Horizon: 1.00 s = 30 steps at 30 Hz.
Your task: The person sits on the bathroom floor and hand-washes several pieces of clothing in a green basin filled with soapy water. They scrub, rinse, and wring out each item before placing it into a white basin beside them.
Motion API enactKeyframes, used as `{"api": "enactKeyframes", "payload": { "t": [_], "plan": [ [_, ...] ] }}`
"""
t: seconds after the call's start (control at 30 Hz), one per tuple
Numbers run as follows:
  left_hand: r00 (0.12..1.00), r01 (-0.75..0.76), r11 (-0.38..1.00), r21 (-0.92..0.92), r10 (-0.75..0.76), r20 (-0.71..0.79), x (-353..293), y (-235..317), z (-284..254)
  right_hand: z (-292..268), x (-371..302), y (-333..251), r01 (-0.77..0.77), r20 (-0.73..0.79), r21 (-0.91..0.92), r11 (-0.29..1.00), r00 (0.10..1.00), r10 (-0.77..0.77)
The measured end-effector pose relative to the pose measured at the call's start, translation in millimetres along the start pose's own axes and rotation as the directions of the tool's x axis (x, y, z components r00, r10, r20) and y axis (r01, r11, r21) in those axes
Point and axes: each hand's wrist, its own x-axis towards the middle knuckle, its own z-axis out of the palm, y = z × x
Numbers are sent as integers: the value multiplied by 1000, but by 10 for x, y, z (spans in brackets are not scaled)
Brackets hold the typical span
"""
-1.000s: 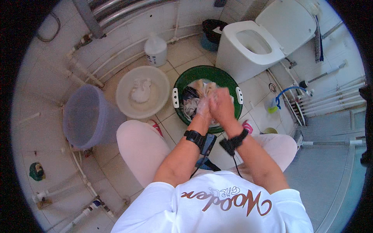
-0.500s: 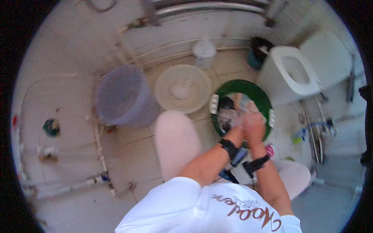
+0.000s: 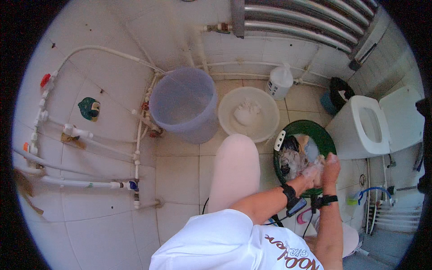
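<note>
A dark green basin [image 3: 330, 135] stands on the floor in front of me, holding wet, sudsy clothes [image 3: 292, 162] in pale, dark and tan colours. Over its near right part, my left hand [image 3: 311, 174] and my right hand [image 3: 331, 167] are close together. Their fingers are curled around a pale, soapy piece of cloth, mostly hidden by the hands. Foam coats the left hand. Both wrists wear black straps, and a small dark device sits by the left strap.
Left of the green basin stand a cream basin [image 3: 227, 128] with white cloth in soapy water and a tall lilac tub [image 3: 204, 126]. A white jug [image 3: 280, 82] is behind. To the right is a toilet [image 3: 355, 135]; pipes [image 3: 136, 173] run along the left wall.
The view has swung, so the basins and hands appear farther right and lower. My hands have shifted toward the basin's right rim, staying together on the cloth.
</note>
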Motion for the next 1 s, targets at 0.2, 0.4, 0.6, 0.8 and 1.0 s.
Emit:
{"api": "enactKeyframes", "payload": {
  "t": [0.2,0.4,0.6,0.8,1.0],
  "plan": [
    [997,69,997,32,-68,-18,163,69,12,-14,-145,-161,236,-175,-52,970,955,-241],
    [987,159,963,218,-158,-22,24,145,128,54,133,178,50,-200,56,997,979,-38],
    [922,379,685,622,-338,-190,109,469,227,-108,373,444,175,56,316,932,978,-203],
    [991,131,963,235,-125,-43,-48,554,572,-162,372,528,-86,17,404,911,996,86],
    [980,183,982,49,-179,-86,-123,416,481,-105,40,77,148,-362,363,920,932,-8]
  ]
}}
